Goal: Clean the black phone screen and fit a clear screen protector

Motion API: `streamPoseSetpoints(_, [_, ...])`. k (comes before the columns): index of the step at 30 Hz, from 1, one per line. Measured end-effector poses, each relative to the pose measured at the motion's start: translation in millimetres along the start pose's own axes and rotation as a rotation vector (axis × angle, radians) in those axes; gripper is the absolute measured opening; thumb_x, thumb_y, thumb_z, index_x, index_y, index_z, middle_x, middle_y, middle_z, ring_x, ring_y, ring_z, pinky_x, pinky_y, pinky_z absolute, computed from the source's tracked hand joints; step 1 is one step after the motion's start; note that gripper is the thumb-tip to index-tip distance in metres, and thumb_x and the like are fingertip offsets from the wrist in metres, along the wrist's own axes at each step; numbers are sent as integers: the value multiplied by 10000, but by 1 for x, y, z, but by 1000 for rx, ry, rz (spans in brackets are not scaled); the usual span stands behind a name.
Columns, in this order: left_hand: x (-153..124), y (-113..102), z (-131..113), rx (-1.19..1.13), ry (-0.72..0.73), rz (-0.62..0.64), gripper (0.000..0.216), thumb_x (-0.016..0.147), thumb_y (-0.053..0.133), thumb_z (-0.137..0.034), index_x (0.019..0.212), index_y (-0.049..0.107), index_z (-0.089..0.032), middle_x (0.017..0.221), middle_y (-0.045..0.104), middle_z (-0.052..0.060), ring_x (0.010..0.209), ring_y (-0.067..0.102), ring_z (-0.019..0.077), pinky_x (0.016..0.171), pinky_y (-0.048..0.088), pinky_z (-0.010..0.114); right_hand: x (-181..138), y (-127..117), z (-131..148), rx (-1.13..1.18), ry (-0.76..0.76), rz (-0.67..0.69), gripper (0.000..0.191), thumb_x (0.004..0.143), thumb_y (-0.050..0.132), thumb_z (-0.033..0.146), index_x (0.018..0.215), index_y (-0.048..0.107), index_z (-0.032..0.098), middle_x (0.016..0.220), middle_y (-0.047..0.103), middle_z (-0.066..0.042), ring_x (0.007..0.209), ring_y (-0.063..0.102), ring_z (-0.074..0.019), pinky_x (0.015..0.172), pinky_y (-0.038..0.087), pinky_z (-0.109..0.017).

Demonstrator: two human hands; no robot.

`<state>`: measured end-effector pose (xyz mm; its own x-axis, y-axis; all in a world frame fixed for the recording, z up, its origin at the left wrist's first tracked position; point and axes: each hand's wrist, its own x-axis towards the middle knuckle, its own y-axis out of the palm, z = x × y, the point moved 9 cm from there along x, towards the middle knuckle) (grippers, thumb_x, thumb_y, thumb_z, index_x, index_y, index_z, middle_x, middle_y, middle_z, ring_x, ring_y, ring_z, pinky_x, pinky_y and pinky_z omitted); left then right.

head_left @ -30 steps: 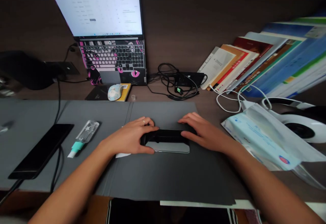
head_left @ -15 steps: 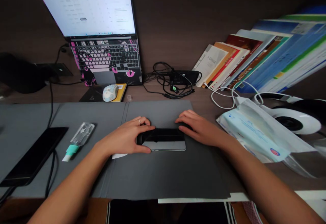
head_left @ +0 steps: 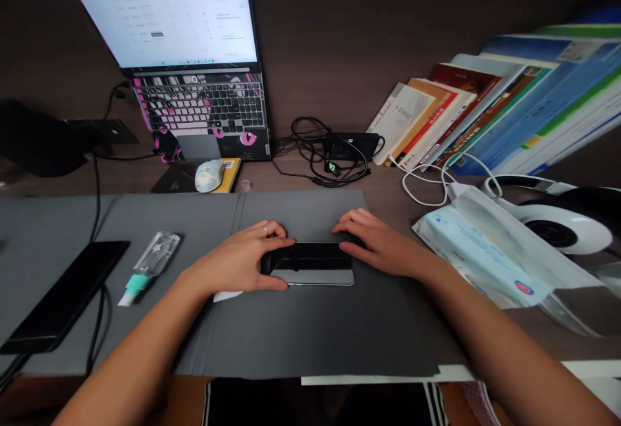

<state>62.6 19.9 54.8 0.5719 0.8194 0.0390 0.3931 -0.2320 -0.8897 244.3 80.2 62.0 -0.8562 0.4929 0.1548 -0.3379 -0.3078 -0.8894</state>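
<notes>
The phone (head_left: 317,266) lies flat on the mat (head_left: 310,329), between both hands; the left hand (head_left: 235,261) grasps its left end, thumb at the near edge and forefinger at the far edge; the right hand (head_left: 378,242) is loosely bent, not clenched, its thumb at the far right corner; the bottle (head_left: 156,255) lies farther left.

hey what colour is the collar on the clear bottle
The collar is mint green, best seen in the head view.

Phone (head_left: 320,256) black and grey; mat (head_left: 330,329) grey; laptop deck (head_left: 201,109) black, pink-patterned.
</notes>
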Motion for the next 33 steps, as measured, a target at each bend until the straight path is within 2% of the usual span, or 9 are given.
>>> streamPoseSetpoints(23, [1,-2,-2,-8,1,9,636,821,773,-490,1379,580,-254,1233,573,76,1144,569,276,989,485,431,2,-3,2,12,8,-7,315,1039,448,405,1242,595,214,1166,614,-121,1095,559,-280,966,480,-490])
streamPoseSetpoints(28, [1,-2,-2,-1,1,-1,621,815,778,-486,1355,601,-237,1219,571,75,1129,570,275,983,487,427,2,-10,18,58,-56,-107,297,1062,397,355,1244,589,219,1173,622,-117,1112,567,-262,977,478,-457])
streamPoseSetpoints(33, [1,-1,-1,-2,5,-8,631,807,784,-499,1359,599,-254,1224,576,74,1128,568,276,989,484,424,4,6,50,46,-189,-50,295,1059,436,329,1258,613,202,1291,579,-134,1201,537,-250,1031,467,-448])
